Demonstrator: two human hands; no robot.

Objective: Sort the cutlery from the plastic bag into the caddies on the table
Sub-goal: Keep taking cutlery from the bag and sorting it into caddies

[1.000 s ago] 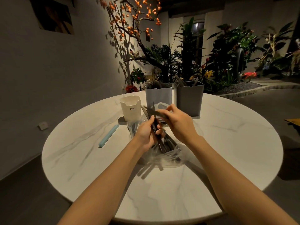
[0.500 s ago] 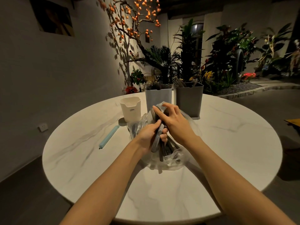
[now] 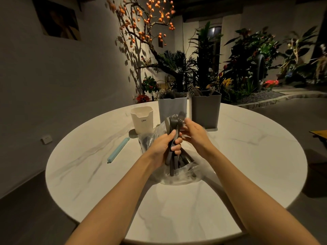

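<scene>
The cream caddy (image 3: 142,119) just beyond and to the left of my hands carries small dark letters that read roughly "CRBW"; nothing else here has writing I can make out.

My left hand (image 3: 163,145) is wrapped around a bundle of dark cutlery (image 3: 172,131), thumb up along the handles and fingers curled round the near side, so it is clamped tight on the bundle. The heads, a spoon bowl and fork tines, stick up above my fist, and the handle ends hang down below it into the bag (image 3: 178,174). My right hand (image 3: 196,137) is right against the left, fingers loosely bent and their tips touching the top of the bundle near the fork tines; I cannot tell whether it is pinching a piece or only resting on it.

The clear plastic bag sits crumpled on the worktop (image 3: 247,156) directly under both hands, with more dark cutlery lying inside it.

Straight beyond my hands stands the light grey caddy (image 3: 172,107), with fork tines showing over its rim. Just to the right of it is the dark grey caddy (image 3: 206,108), with several dark utensil heads poking out. I cannot see into the cream caddy.

A pale blue clip (image 3: 118,150) lies on the worktop well to the left of my left hand.
</scene>
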